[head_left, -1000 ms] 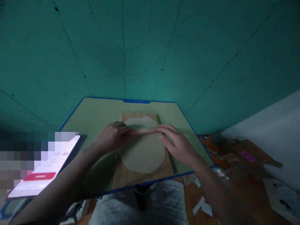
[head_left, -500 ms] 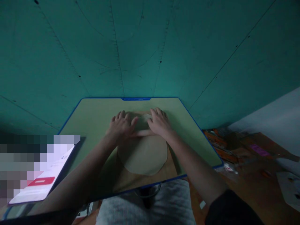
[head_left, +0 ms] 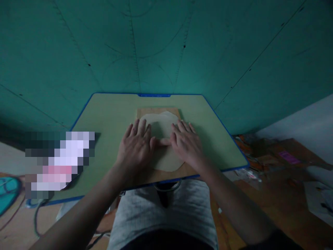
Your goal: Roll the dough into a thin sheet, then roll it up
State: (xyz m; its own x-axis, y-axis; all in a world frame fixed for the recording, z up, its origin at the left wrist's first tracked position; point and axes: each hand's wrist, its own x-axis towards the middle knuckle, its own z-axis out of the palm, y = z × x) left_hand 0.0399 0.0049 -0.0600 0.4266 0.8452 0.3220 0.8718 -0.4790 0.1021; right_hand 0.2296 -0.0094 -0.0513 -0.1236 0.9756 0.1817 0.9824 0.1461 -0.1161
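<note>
A flat, roughly round sheet of pale dough [head_left: 168, 161] lies on a wooden board [head_left: 157, 110]. Across it runs a thin rolling pin [head_left: 164, 141], seen only between the hands. My left hand [head_left: 137, 144] rests on the pin's left part, palm down, fingers stretched forward and apart. On the right part lies my right hand [head_left: 186, 140], also flat with its fingers spread. Both palms hide the pin's ends and the dough's sides.
The board sits on a blue-edged table [head_left: 109, 114] against a green wall [head_left: 158, 62]. A partly pixelated device [head_left: 66, 159] lies at the table's left. Cardboard [head_left: 293, 152] and clutter lie on the floor at right.
Both hands have rolled the pin toward me over the dough, and their fingers lie flatter. More of the dough's far part and the board's far edge shows. The view has tilted down.
</note>
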